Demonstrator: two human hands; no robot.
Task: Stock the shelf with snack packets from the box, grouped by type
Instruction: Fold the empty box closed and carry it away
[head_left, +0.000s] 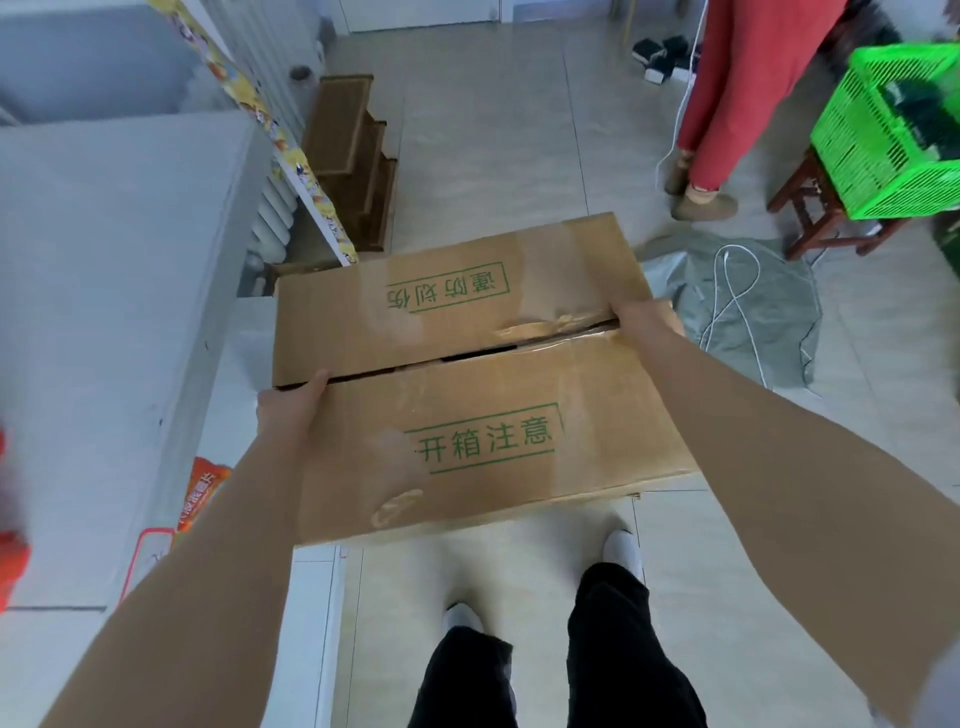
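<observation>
Your left hand (291, 410) grasps the cardboard box (483, 483) at its left end, thumb on top. Your right hand (641, 318) grasps the right end, fingers hidden. Flaps lie closed.

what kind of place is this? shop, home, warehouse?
Likely a small shop's stock area, not certain: a taped brown cardboard box with green print, a green plastic lattice crate on a dark wooden stool, and an orange printed packet on the pale tiled floor.
</observation>
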